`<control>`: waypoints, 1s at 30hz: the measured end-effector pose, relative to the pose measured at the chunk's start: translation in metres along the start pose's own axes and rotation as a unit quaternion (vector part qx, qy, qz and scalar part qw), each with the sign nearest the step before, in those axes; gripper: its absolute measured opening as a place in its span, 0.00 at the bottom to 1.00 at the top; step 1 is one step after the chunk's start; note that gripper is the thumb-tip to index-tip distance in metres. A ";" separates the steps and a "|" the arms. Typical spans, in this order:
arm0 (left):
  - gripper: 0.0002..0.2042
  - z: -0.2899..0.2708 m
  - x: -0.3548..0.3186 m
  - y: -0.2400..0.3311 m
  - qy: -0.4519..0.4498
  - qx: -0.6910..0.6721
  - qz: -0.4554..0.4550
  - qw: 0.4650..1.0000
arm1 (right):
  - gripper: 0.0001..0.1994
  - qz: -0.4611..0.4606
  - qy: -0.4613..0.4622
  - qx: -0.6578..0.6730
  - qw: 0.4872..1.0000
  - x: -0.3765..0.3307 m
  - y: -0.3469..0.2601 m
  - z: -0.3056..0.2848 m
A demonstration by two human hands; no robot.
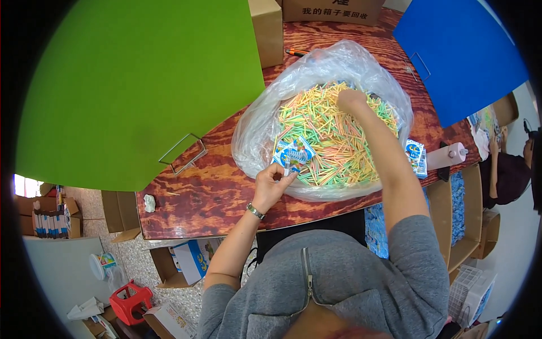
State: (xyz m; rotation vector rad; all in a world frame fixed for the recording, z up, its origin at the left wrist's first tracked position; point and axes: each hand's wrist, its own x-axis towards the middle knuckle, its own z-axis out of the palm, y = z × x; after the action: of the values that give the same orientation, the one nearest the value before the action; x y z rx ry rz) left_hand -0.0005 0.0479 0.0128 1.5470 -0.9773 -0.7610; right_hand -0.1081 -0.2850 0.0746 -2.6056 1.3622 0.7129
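Note:
A large clear plastic bag [257,133] lies spread on the table, filled with thin pastel sticks [339,147] in yellow, green and pink. My left hand [272,183] pinches the lower edge of a small blue-and-white printed plastic packet [293,155] between thumb and fingers, over the near left part of the sticks. I cannot see whether one or more packets are there. My right hand [351,100] reaches to the far side of the heap, its back toward me and its fingers turned down into the sticks, so they are hidden.
Green [147,85] and blue [457,56] panels with metal handles flank the bag on the red wood-grain table [192,212]. An orange cutter [296,52] lies behind it. Right of it are blue-and-white packs [415,155] and a pale pink bottle [446,155]. Another person [508,169] is at far right.

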 end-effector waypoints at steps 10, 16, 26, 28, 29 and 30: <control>0.08 0.007 0.013 -0.003 -0.029 -0.115 -0.024 0.993 | 0.10 -0.171 -0.076 0.484 0.855 -0.056 0.064 0.009; 0.08 0.007 0.008 -0.012 -0.029 -0.117 -0.032 0.992 | 0.11 -0.218 -0.127 0.667 0.701 -0.088 0.055 0.022; 0.07 -0.001 0.005 -0.015 -0.009 -0.116 -0.038 0.992 | 0.11 -0.284 -0.033 -0.100 0.953 -0.096 0.025 -0.003; 0.07 0.003 0.008 -0.013 -0.011 -0.111 -0.026 0.993 | 0.10 -0.260 -0.053 -0.179 0.947 -0.096 0.008 0.013; 0.07 0.007 0.007 -0.009 -0.012 -0.112 -0.028 0.993 | 0.10 -0.233 -0.069 -0.259 0.935 -0.094 -0.001 0.025; 0.10 0.012 0.008 -0.004 0.002 -0.122 -0.023 0.992 | 0.09 -0.232 -0.032 -0.271 0.934 -0.088 -0.012 0.047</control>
State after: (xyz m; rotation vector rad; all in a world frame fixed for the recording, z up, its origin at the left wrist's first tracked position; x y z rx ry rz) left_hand -0.0066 0.0358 0.0073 1.3614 -0.8135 -0.8759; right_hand -0.1578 -0.1979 0.0716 -3.0968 0.5215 1.2013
